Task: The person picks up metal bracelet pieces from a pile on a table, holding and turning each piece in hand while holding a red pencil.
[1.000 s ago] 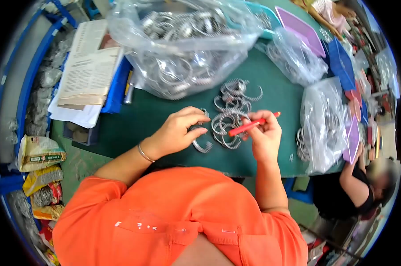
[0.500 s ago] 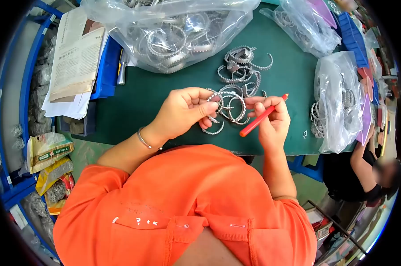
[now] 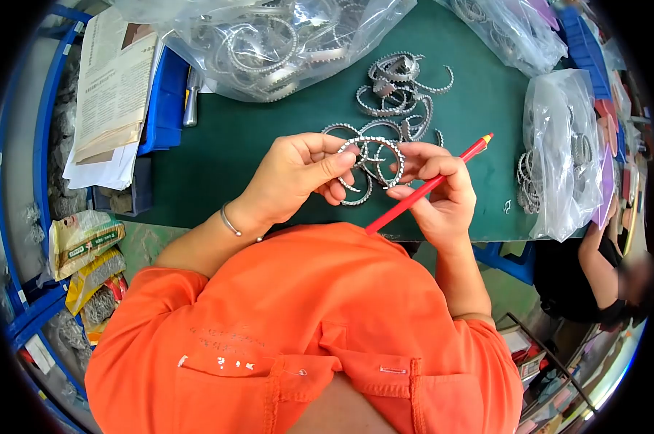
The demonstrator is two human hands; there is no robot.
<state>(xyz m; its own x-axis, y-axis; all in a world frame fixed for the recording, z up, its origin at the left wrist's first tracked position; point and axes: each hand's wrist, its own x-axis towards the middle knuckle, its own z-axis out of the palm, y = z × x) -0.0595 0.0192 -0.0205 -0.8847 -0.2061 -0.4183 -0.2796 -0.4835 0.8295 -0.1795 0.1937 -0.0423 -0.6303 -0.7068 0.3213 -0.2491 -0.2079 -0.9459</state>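
Note:
My left hand (image 3: 298, 171) pinches a silver cuff bracelet (image 3: 374, 139) with a beaded or toothed edge, held upright above the table. My right hand (image 3: 446, 195) is closed around a red pencil (image 3: 428, 189) slanting up to the right, its yellowish tip pointing away from me. The right thumb and index finger are at the bracelet's right side; whether they grip it I cannot tell. Just behind the hands, more silver bracelets (image 3: 392, 108) lie in a loose pile, partly hidden by the held one.
The green table (image 3: 269, 119) bears a large clear bag (image 3: 262, 50) of bracelets at the back. Another bag (image 3: 566, 159) lies at the right. Papers (image 3: 117, 87) rest over a blue bin (image 3: 166, 101) at the left. A person (image 3: 580, 278) sits at the far right.
The red pencil has shifted in my right hand, its lower end now nearer my shirt. The bracelet is turned so its ring faces me more. The view has shifted slightly.

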